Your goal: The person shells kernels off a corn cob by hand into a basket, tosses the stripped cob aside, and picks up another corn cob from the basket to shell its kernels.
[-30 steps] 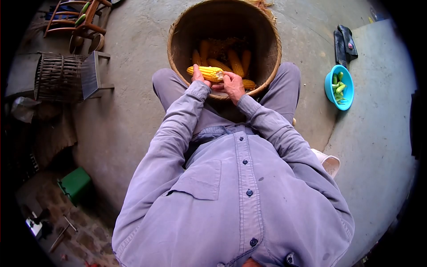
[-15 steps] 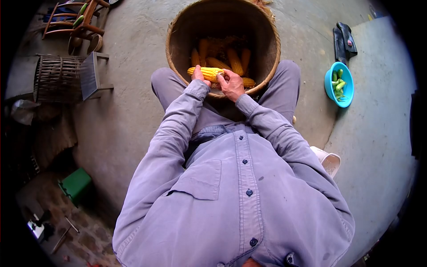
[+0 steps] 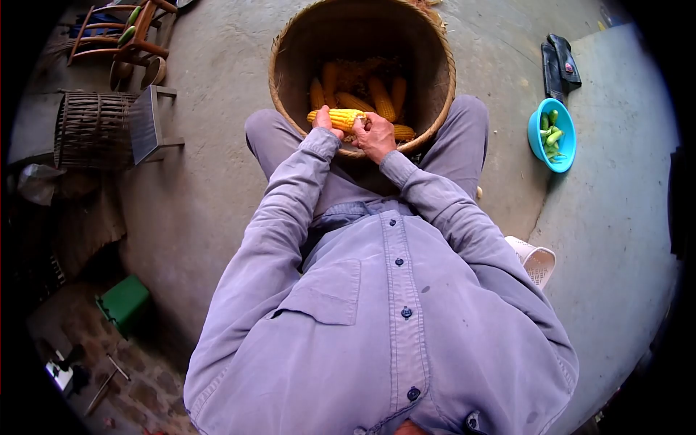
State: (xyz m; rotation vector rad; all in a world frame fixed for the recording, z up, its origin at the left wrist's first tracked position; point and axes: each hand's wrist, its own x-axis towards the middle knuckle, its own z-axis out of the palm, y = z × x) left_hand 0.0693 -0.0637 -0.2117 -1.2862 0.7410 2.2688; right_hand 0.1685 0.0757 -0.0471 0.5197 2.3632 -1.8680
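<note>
A yellow corn cob (image 3: 336, 118) lies crosswise over the near side of a deep woven basket (image 3: 281, 116). My left hand (image 3: 325, 123) is wrapped round its left part. At the cob's right end, the fingers of my right hand (image 3: 374, 138) are closed on the tip, where a pale patch shows. Several more cobs (image 3: 380, 98) rest inside the basket among loose bits. The basket stands between my knees, below both hands.
To the right, a blue bowl (image 3: 533, 138) holds green vegetables beside a black strap-like item (image 3: 560, 67). A white perforated basket (image 3: 538, 262) sits near my right elbow. On the left are a wicker basket (image 3: 90, 130), a small stool (image 3: 148, 125), a wooden chair (image 3: 138, 45) and a green bin (image 3: 125, 303).
The fingers of my right hand have curled in more tightly at the cob's right end. My left hand keeps its hold, and the whole view has shifted very slightly.
</note>
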